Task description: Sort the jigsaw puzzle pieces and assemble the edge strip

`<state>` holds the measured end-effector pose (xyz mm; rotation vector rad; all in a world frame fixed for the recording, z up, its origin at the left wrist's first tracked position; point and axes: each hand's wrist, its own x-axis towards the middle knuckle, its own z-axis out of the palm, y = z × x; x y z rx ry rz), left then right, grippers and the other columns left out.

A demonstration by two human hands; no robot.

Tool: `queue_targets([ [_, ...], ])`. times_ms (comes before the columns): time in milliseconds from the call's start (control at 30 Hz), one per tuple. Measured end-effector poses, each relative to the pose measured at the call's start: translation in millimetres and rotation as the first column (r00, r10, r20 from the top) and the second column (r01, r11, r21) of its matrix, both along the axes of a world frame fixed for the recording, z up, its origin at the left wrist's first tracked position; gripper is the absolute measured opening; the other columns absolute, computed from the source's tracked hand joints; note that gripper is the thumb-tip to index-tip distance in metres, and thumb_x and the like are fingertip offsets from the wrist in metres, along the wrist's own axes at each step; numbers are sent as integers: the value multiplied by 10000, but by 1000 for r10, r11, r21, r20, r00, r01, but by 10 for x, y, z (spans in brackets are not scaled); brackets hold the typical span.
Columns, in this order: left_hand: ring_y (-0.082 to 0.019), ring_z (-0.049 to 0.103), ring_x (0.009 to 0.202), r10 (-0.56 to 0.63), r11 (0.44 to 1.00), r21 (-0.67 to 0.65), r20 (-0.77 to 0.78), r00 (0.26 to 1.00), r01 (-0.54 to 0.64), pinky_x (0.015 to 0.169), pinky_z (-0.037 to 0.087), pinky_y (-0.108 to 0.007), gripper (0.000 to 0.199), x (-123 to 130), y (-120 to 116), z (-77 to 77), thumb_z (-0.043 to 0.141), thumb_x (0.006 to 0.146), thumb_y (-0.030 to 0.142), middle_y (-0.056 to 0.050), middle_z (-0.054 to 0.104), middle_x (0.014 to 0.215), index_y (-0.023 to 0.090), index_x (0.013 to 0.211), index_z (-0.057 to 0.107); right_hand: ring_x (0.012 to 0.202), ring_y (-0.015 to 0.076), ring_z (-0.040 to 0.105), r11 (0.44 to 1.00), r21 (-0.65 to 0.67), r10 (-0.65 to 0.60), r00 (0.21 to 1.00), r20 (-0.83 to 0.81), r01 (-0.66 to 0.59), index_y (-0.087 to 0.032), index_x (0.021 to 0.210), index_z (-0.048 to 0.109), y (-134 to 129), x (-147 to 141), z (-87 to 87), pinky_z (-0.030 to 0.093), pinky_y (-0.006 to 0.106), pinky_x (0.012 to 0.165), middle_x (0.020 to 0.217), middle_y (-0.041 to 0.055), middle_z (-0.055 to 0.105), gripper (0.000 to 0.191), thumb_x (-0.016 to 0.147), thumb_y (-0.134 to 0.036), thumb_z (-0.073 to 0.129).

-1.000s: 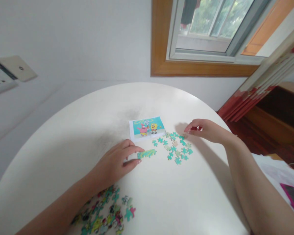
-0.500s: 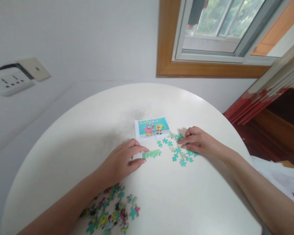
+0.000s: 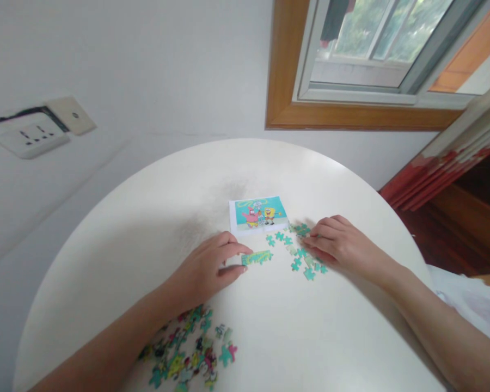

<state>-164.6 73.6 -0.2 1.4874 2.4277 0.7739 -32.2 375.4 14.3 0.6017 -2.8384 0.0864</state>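
A short strip of joined jigsaw puzzle pieces (image 3: 258, 257), green with yellow, lies on the white round table (image 3: 302, 337). My left hand (image 3: 214, 264) has its thumb and index finger closed about the strip's left end. To the right, loose green puzzle pieces (image 3: 309, 273) are spread out, and my right hand (image 3: 341, 242) rests over some of them. Its fingertips are pressed together low among the pieces; what is between them is hidden. Just behind the strip lies a picture card (image 3: 261, 213) with cartoon figures on a teal background.
A pile of mixed-colour puzzle pieces (image 3: 188, 354) lies near the front, partly hidden by my left forearm. Beyond the table stand a wall with a power socket (image 3: 28, 135) and a wood-framed window (image 3: 288, 114). A red and cream curtain (image 3: 428, 171) hangs at the right.
My right hand's fingers have drawn closer together over the green pieces. My left hand stays at the strip. The whole view has shifted slightly.
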Motion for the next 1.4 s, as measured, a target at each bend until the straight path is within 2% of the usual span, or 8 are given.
queue_targets([
  [267,-176,590,900,5,1000,-3,8,1000,-5,848,450,-294,266,19,2,23,561,895,264,-33,595,1054,230,1144,648,909,220,585,986,-164,-40,999,5,40,-230,1026,731,164,-59,-105,391,371,821,958,90,680,215,930,-309,556],
  [433,-169,587,877,2,1000,-9,6,1000,-2,820,450,-289,267,6,5,15,551,897,267,-33,592,1055,229,1145,644,939,230,566,963,-256,-82,996,20,85,-209,993,722,178,-112,-172,390,398,853,991,104,650,202,926,-275,544],
  [500,-163,582,848,1,1000,-16,4,1000,-1,798,451,-283,267,-3,8,6,549,896,269,-34,591,1047,231,1142,646,929,226,572,933,-346,-93,995,32,98,-194,974,716,170,-123,-175,407,394,849,978,108,655,212,936,-273,523],
  [633,-158,575,821,-2,1000,-16,1,1000,2,781,453,-275,265,-10,12,-4,548,894,277,-30,592,1031,233,1136,648,881,208,586,812,-564,-101,988,119,151,-189,885,699,158,-125,-142,454,356,812,897,90,661,265,965,-327,488],
  [733,-164,579,839,2,1000,-10,4,1000,-2,791,454,-279,266,-9,17,8,550,891,288,-28,595,1033,236,1132,652,845,198,581,768,-614,-81,979,187,181,-197,775,663,156,-119,-109,462,343,797,838,73,646,336,977,-386,471],
  [833,-166,584,838,4,1000,-18,15,1000,-4,786,455,-286,266,-8,27,27,545,894,295,-27,598,1034,238,1129,656,826,193,569,782,-597,-56,974,219,180,-205,731,639,165,-114,-103,461,343,789,821,72,639,375,983,-415,457],
  [1167,-179,589,891,-6,1000,-31,-9,1000,5,819,458,-295,272,-23,17,1,537,901,302,-34,601,1049,232,1138,650,842,183,565,812,-560,-51,976,211,163,-205,807,716,186,-100,-106,466,331,790,859,69,627,326,974,-373,493],
  [1400,-179,590,898,-2,1000,-30,-2,1000,2,810,463,-290,271,-28,20,-5,529,904,300,-38,602,1056,237,1140,646,862,200,573,877,-464,-45,984,172,121,-239,917,779,247,-69,-112,473,352,773,930,82,628,209,918,-311,583],
])
